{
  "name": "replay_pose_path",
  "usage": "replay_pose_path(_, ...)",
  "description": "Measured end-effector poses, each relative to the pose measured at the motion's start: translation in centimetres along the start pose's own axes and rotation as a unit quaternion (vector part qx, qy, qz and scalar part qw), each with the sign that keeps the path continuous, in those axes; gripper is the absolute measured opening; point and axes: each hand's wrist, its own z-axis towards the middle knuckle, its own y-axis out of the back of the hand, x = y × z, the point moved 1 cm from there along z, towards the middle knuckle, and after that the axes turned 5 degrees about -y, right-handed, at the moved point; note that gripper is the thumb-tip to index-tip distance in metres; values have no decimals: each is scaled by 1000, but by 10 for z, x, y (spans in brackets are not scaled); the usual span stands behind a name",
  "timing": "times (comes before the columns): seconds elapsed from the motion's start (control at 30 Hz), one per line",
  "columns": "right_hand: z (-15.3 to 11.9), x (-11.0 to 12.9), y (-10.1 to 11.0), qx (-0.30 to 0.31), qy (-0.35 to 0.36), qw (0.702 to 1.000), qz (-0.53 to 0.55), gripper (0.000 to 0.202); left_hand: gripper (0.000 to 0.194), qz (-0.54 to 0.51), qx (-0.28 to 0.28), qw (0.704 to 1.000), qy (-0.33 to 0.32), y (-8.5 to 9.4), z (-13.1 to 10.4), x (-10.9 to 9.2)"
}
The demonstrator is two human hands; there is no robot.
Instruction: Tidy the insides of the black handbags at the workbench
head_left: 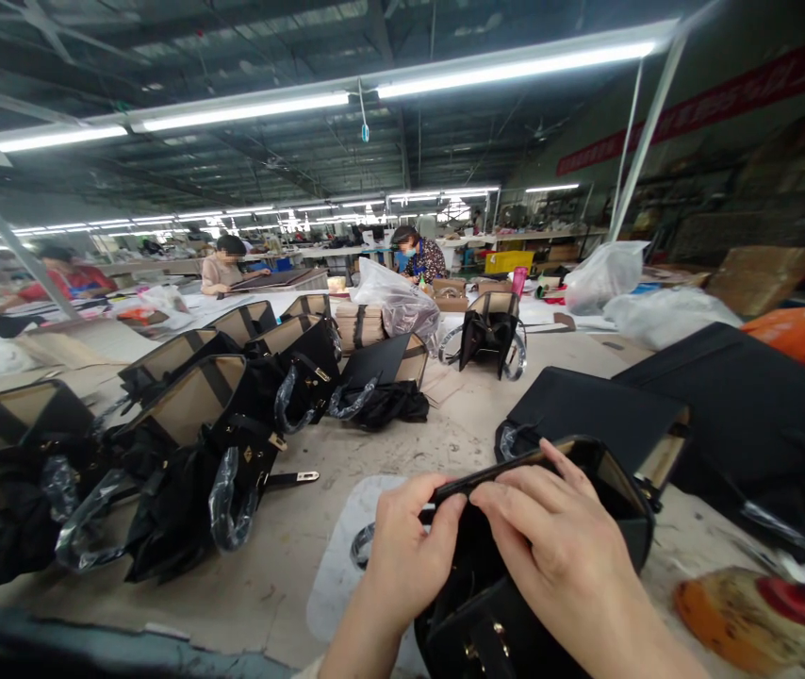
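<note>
A black handbag with gold-coloured hardware and a beige lining lies before me at the front of the table. My left hand pinches the left end of the bag's upper edge between thumb and fingers. Right beside it, my right hand grips the same edge, its fingers bent over the rim and one finger reaching to the far side. Part of a plastic-wrapped handle shows left of my left hand. The bag's lower part runs out of view, and my right forearm covers some of it.
Several black handbags with wrapped handles crowd the left of the table. More black bags lie to the right, near an orange glue bottle with a red top. Another bag stands farther back. Co-workers sit beyond.
</note>
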Motion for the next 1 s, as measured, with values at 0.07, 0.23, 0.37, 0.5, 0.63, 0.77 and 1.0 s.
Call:
replay_pose_path(0.07, -1, -1, 0, -17, 21, 1000, -3, 25, 17, -2, -2, 1000, -1, 1, 0, 0)
replay_pose_path(0.23, -1, -3, -2, -45, 25, 999, -11, 23, 16, -6, -3, 1000, 8, 2, 1, -1)
replay_pose_path(0.37, 0, -3, -2, -45, 30, 999, -7, 22, 15, -7, 2, 1000, 22, 3, 1, -1)
replay_pose_path(0.5, 0, -3, -2, -36, 23, 999, -8, 20, 16, -12, 8, 1000, 23, 2, 1, 0)
replay_pose_path(0.63, 0, -3, -2, -24, 11, 1000, -5, 18, 16, -13, -1, 1000, 15, 2, 0, 0)
replay_pose_path(0.77, 0, -4, -3, -20, 7, 1000, -7, 16, 15, -6, -2, 1000, 5, 1, 1, -1)
replay_pose_path(1.0, 0, -5, -3, -3, 18, 1000, -5, 16, 14, 6, 1, 1000, -8, 1, 0, 1)
